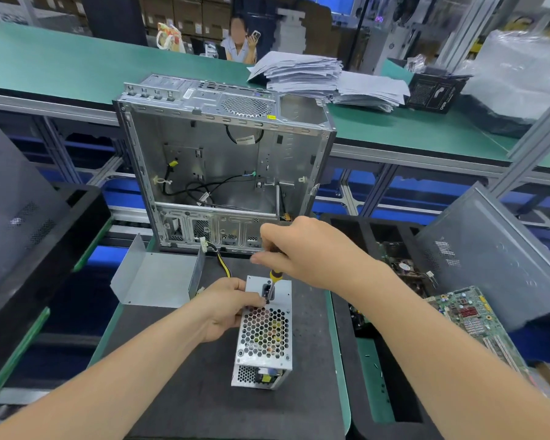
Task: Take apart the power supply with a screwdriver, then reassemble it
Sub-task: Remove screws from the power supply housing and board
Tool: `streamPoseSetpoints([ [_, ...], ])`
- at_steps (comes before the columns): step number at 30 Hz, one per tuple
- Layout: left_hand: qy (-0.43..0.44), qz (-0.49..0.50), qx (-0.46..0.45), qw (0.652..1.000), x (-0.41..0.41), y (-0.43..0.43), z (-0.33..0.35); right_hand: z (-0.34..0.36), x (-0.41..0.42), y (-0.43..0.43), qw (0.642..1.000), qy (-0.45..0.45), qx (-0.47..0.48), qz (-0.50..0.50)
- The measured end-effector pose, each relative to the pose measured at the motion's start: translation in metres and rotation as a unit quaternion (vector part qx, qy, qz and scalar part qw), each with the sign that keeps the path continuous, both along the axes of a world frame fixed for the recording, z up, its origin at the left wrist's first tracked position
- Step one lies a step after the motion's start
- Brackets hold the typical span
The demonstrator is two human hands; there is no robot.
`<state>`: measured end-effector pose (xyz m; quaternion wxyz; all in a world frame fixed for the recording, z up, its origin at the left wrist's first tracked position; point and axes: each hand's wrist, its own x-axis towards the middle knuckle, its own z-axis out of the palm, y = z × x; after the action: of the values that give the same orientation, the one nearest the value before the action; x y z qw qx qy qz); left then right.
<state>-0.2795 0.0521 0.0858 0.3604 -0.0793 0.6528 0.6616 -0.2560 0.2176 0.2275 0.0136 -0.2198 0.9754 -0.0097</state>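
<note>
Steadying the power supply [264, 336], the left grip [226, 308] clasps its casing so the right grip [302, 249], grasping the screwdriver [274, 276], can bear straight down.

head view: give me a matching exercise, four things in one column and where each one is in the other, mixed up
1 silver perforated metal power supply box
2 yellow-and-black-handled screwdriver
3 bent grey sheet-metal cover
4 green circuit board

a far right, beside a leaning grey panel
b gripped by the right hand
c held by the left hand on the dark mat
d lying left of the box

Pairs: 1-c, 2-b, 3-d, 4-a
</note>
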Motion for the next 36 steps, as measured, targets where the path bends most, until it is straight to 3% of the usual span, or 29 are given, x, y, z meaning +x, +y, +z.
streamPoseSetpoints([
  [4, 0.001, -0.001, 0.004, 1.0, 0.001, -0.001, 0.002, -0.009, 0.005, -0.009, 0.995, 0.064, -0.009, -0.072],
  [8, 0.006, 0.005, 0.0, 1.0, 0.003, 0.001, 0.004, 0.004, 0.007, 0.002, 0.989, -0.114, -0.09, 0.003],
  [11, 0.009, 0.006, -0.003, 1.0, 0.004, 0.003, 0.006, 0.015, 0.005, 0.01, 0.983, -0.159, -0.068, 0.069],
  [19, 0.011, 0.001, -0.008, 1.0, 0.003, 0.002, 0.005, 0.014, 0.0, 0.01, 0.992, -0.108, -0.043, 0.053],
  [25, 0.014, 0.001, -0.016, 1.0, 0.002, 0.001, 0.002, -0.002, 0.003, -0.007, 0.996, 0.039, 0.071, -0.04],
  [28, 0.012, 0.006, -0.01, 1.0, 0.002, 0.001, 0.002, -0.003, 0.007, -0.011, 0.994, 0.079, 0.063, -0.052],
  [32, 0.011, 0.003, -0.006, 1.0, 0.002, 0.001, 0.005, 0.008, 0.01, -0.001, 0.994, -0.086, -0.063, 0.04],
  [36, 0.009, 0.004, -0.001, 1.0, 0.004, 0.002, 0.007, 0.014, 0.006, 0.008, 0.981, -0.16, -0.069, 0.09],
])
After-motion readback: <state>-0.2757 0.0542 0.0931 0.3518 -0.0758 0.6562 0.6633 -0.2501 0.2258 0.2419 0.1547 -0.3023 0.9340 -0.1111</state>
